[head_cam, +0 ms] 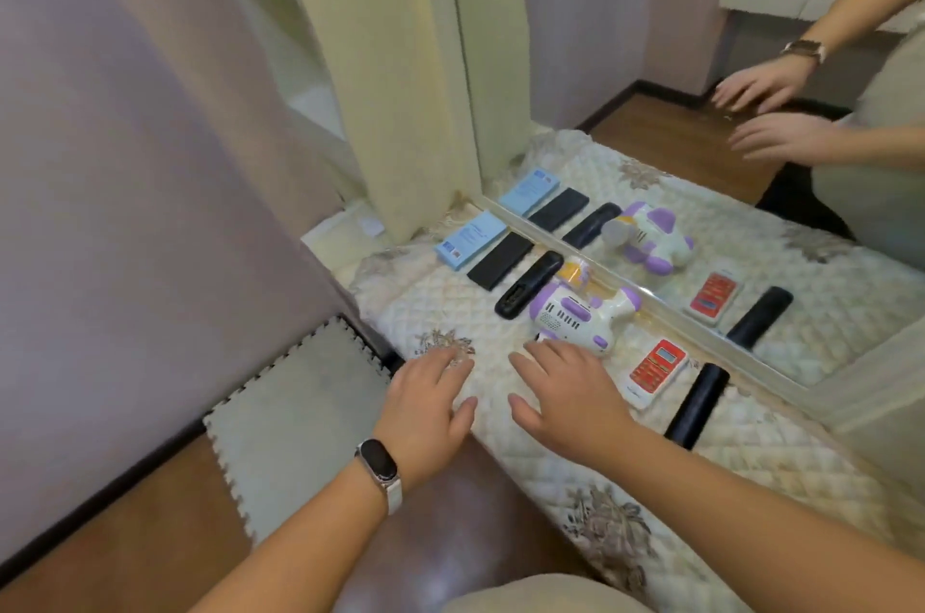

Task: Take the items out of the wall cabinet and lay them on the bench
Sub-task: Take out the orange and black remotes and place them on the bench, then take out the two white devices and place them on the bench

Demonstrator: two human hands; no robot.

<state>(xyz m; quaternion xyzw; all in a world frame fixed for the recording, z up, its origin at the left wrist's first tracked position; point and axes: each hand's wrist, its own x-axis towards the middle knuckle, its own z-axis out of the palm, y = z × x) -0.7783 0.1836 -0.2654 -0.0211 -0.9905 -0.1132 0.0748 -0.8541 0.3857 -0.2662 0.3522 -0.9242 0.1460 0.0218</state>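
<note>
I can't read the print on the blue box (470, 239); it's too blurred. My left hand (430, 400) and right hand (565, 392) lie flat on the quilted counter (751, 462), fingers spread wide, holding nothing. The purple-and-white toy (575, 312) sits just beyond my right fingertips.

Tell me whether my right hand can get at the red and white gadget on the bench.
Probably yes. The right hand is open and empty over the bench, and the red and white gadget lies flat just beside it with nothing between them. The purple toy sits farther back, clear of that path.
</note>
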